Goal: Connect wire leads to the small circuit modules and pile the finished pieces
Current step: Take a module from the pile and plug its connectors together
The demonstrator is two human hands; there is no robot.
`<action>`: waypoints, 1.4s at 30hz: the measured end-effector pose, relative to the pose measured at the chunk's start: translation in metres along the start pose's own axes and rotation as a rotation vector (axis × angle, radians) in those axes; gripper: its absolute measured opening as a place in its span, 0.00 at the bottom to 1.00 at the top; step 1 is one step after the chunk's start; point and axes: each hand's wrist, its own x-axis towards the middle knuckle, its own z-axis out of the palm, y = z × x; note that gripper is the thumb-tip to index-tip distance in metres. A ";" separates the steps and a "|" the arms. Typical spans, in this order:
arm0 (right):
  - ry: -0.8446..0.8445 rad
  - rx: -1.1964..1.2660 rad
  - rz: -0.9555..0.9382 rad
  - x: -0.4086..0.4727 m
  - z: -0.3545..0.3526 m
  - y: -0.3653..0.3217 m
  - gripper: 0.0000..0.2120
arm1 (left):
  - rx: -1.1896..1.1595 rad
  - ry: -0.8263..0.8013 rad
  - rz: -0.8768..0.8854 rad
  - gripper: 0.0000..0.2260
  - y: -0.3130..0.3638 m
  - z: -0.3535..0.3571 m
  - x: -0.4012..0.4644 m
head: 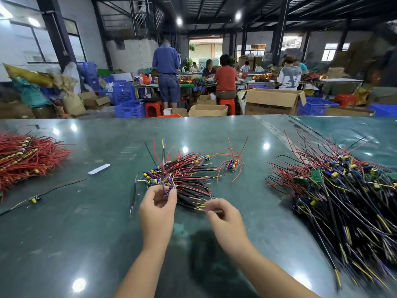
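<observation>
Low in the centre of the frame, two bare forearms reach over the dark green table [90, 244]. The left hand [158, 204] has its fingers curled, and the thumb and fingertips pinch a thin wire lead [163, 160] that stands up from the middle pile [182, 179]. The right hand [223, 214] is a little blurred; its fingers are bent and seem to pinch something thin and pale, but I cannot tell what it is.

Just above the hands lies this middle pile of small circuit modules with black, red and yellow leads, the hands touching its near edge. A few modules [233, 165] with red wires lie apart, to its right. At the left, one single module [35, 199] with leads lies alone, and a white strip [99, 169] lies near the centre left.

At the right edge there is a big heap [343, 196] of modules with long leads, and at the left edge a heap of red wires [25, 158]. I judge that much is already connected, but I cannot tell which heap is the finished one; work remains.

Behind the table, people [225, 76] work at benches among cardboard boxes [272, 102] and blue crates [126, 93].
</observation>
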 end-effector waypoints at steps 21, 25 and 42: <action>-0.060 0.142 -0.018 -0.008 -0.023 0.003 0.05 | 0.069 -0.562 0.036 0.11 0.010 0.017 -0.031; -0.102 0.244 -0.060 -0.011 -0.021 -0.004 0.08 | -0.092 -0.649 -0.200 0.11 0.012 0.015 -0.028; 0.026 -0.119 -0.087 -0.006 -0.021 0.003 0.11 | 0.228 -0.393 0.129 0.11 -0.002 0.019 -0.027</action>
